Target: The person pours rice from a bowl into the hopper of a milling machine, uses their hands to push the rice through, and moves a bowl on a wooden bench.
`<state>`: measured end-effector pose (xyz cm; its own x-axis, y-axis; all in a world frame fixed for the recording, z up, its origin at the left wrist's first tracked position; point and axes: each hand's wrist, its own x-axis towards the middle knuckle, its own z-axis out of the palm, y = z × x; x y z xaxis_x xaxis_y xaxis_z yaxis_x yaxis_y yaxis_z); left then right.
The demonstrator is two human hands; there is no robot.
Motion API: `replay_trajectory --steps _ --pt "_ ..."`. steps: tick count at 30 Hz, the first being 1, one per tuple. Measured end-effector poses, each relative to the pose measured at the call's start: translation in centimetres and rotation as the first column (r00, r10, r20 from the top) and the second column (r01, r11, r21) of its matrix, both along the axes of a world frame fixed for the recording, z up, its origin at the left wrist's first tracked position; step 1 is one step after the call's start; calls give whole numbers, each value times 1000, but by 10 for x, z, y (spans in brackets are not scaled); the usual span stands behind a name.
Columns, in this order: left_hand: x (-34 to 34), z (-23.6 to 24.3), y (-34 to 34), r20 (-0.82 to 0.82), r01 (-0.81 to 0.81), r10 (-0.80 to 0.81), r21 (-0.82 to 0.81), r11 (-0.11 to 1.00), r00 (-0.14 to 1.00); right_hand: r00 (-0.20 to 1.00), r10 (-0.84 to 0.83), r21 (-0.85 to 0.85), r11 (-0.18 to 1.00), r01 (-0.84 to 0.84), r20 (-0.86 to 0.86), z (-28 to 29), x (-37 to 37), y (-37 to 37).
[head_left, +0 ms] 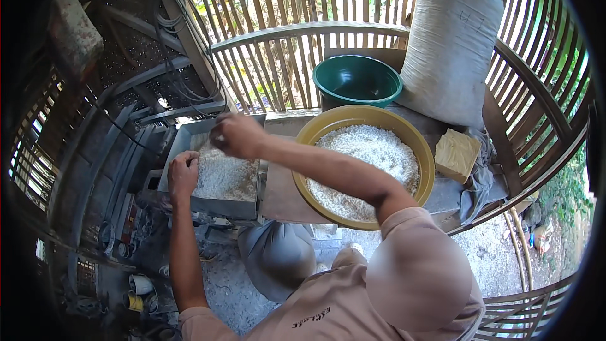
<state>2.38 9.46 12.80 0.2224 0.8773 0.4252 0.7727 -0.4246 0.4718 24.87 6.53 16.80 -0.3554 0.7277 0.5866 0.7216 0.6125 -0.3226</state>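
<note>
A square grey metal hopper (218, 205) stands at the left, holding a heap of white crumbly material (221, 173). My left hand (183, 177) is closed over the hopper's left rim. Stretched across the yellow-brown basin, my right arm brings my right hand (238, 135) above the far part of the hopper. Its fingers look bent and dark at the tips, but blur hides whether anything is between them. The wide yellow-brown basin (302, 183), at centre right, is full of similar white crumbly material (372, 151).
A green basin (356, 98) sits behind the yellow-brown one. A large white sack (451, 44) leans against the slatted wall. On the right are a yellowish block (457, 155) and a grey cloth (481, 180). Below the hopper stands a grey bag (278, 259). Cables (180, 22) hang at the left.
</note>
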Motion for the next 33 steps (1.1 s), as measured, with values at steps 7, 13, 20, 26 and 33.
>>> replay_trajectory --steps 7,13,20,26,33 --pt "10 15 -13 61 21 -24 57 998 998 879 -436 -205 894 399 -192 -32 190 -67" --pt "10 8 -5 72 37 -44 88 995 996 745 -616 -414 626 661 257 -148 312 -118" --pt "3 6 -9 96 3 -12 91 996 995 889 -384 -462 760 457 249 -132 238 -85" --pt "7 6 -8 52 -13 10 57 998 999 938 31 -510 845 159 344 -132 166 -79" --pt "7 4 -10 30 -28 27 34 999 999 867 152 -320 948 8 474 -110 178 -176"
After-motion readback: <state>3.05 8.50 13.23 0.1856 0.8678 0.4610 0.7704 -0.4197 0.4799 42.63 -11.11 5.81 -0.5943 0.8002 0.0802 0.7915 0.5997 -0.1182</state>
